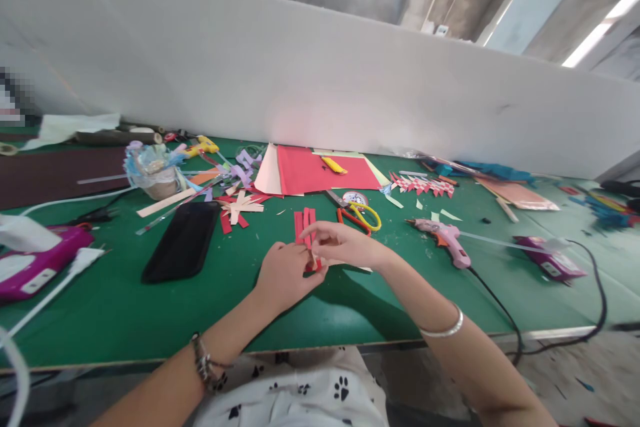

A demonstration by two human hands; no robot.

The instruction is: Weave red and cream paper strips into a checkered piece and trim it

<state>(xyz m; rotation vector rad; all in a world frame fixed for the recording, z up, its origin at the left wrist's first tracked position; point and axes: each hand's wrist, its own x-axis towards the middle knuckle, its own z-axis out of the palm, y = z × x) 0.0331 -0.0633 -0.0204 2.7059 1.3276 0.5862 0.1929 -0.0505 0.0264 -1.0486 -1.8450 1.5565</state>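
Note:
Red paper strips (pixel 306 219) stand out from between my hands, side by side, with a pale strip crossing them low down. My left hand (pixel 286 275) is closed around the lower part of the strips. Over them from the right comes my right hand (pixel 345 243), its thumb and fingertips pinched on the woven strips. The fingers partly hide the crossing. Just beyond lie scissors (pixel 367 215) with red and yellow handles. A small bundle of red and cream paper strips (pixel 240 208) lies to the left, beside a black phone (pixel 183 240).
Red paper sheets (pixel 320 173) with a yellow cutter (pixel 334 165) lie at the back against a white partition (pixel 320 80). At right rest a pink glue gun (pixel 445 237) with its cord and a woven red-white piece (pixel 423 183). Purple power strips (pixel 550 260) sit at both sides.

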